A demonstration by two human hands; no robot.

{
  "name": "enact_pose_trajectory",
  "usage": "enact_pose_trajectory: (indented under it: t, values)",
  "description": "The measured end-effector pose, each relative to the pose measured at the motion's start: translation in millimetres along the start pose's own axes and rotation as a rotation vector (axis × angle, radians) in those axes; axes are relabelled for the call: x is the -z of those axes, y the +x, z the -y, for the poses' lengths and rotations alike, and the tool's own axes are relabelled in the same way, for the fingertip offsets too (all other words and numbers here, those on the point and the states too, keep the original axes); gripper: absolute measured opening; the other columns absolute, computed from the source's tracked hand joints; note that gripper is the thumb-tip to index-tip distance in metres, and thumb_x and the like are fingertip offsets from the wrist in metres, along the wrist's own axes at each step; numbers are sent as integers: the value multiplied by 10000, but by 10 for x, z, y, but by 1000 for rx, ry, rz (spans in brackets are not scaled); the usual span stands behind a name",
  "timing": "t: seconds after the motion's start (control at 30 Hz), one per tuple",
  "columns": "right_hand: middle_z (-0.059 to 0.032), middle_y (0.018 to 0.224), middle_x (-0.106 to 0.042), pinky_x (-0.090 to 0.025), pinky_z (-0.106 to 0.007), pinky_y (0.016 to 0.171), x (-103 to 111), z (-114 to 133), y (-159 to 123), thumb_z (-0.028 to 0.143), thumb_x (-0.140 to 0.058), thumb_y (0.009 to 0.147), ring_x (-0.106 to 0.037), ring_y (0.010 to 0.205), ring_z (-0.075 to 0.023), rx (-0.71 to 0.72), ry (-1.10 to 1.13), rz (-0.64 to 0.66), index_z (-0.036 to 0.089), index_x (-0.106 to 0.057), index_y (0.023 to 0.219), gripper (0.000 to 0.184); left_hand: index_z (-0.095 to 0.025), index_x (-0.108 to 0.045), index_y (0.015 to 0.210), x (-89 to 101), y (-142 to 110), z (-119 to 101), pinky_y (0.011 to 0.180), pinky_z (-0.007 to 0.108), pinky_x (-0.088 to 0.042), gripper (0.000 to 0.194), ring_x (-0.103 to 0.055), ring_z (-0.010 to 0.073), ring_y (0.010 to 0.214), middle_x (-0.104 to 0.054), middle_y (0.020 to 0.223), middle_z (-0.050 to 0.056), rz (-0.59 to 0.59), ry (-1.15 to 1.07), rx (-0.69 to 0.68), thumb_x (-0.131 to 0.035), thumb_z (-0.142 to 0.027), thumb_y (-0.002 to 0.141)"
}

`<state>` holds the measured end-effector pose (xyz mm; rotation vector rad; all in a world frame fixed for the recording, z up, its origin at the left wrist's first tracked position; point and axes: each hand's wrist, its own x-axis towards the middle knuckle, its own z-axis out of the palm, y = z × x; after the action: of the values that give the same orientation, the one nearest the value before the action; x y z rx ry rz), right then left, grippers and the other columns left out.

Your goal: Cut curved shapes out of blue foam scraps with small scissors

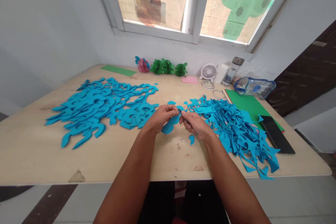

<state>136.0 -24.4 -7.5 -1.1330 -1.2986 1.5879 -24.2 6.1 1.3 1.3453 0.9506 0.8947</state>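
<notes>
My left hand is closed on a blue paper piece with rounded lobes, which hangs below the fingers above the table. Close against it, my right hand is closed around what look like small dark scissors, mostly hidden by the fingers; their dark tip meets the paper. A small blue scrap lies just below my right hand. To the left spreads a heap of curvy blue paper cutouts. Beside my right hand is a pile of blue paper offcuts.
Green paper ornaments and a pink one stand along the wall. Farther right are a small fan, a bottle and a clear pouch. A black phone-like slab lies on green sheets.
</notes>
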Motion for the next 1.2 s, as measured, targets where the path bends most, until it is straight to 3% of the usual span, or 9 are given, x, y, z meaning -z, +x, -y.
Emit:
enact_pose_trajectory:
  t: [0.2, 0.47, 0.6, 0.73, 0.87, 1.03, 1.2]
  values:
    - [106, 363, -293, -102, -218, 345, -8, -17, 15, 553, -533, 817, -162, 317, -41, 7, 0, -43, 159, -564, 650, 429, -177, -574, 555, -13, -8, -16, 504, 241, -276, 152, -415, 114, 527, -524, 550, -11, 3, -40, -7, -632, -303, 616]
    - [96, 412, -337, -117, -214, 353, -38, 24, 31, 571, -550, 777, -204, 337, -47, 26, 31, -212, 159, -577, 709, 418, -168, -604, 565, -87, 3, -46, 476, 231, -294, 209, -423, 99, 494, -534, 535, -15, -143, -198, -25, -723, -339, 586]
    - [96, 458, -352, -141, -213, 383, -65, -42, 64, 459, -662, 701, -227, 381, -49, 45, -5, -176, 168, -582, 727, 304, -160, -603, 587, -152, 35, -14, 510, 227, -359, 238, -486, 109, 537, -566, 569, -14, -237, -343, -37, -763, -332, 549]
    - [83, 507, -384, -186, -218, 415, -67, -100, 100, 352, -680, 661, -248, 416, -54, 84, -54, -192, 170, -588, 713, 211, -155, -602, 624, -187, 55, 13, 537, 231, -396, 277, -509, 110, 554, -580, 594, -14, -243, -437, -28, -780, -351, 543]
    - [77, 491, -350, -225, -223, 442, -24, -91, 112, 351, -627, 674, -296, 453, -83, 101, -97, -318, 182, -550, 662, 186, -160, -605, 625, -168, 56, 19, 536, 240, -403, 252, -500, 111, 538, -569, 567, -13, -242, -351, -12, -770, -334, 547]
    - [53, 552, -403, -288, -235, 522, 45, -105, 140, 327, -593, 673, -356, 546, -105, 270, -280, -458, 179, -530, 619, 169, -183, -591, 577, -142, 40, 1, 481, 231, -353, 160, -456, 102, 475, -547, 496, -21, -215, -137, -31, -718, -278, 556]
    - [50, 562, -428, -300, -239, 530, 60, -111, 149, 356, -581, 701, -371, 551, -107, 262, -299, -520, 169, -562, 643, 196, -176, -583, 591, -145, 57, 28, 473, 227, -358, 163, -474, 100, 474, -563, 511, -19, -253, -154, -11, -713, -266, 553]
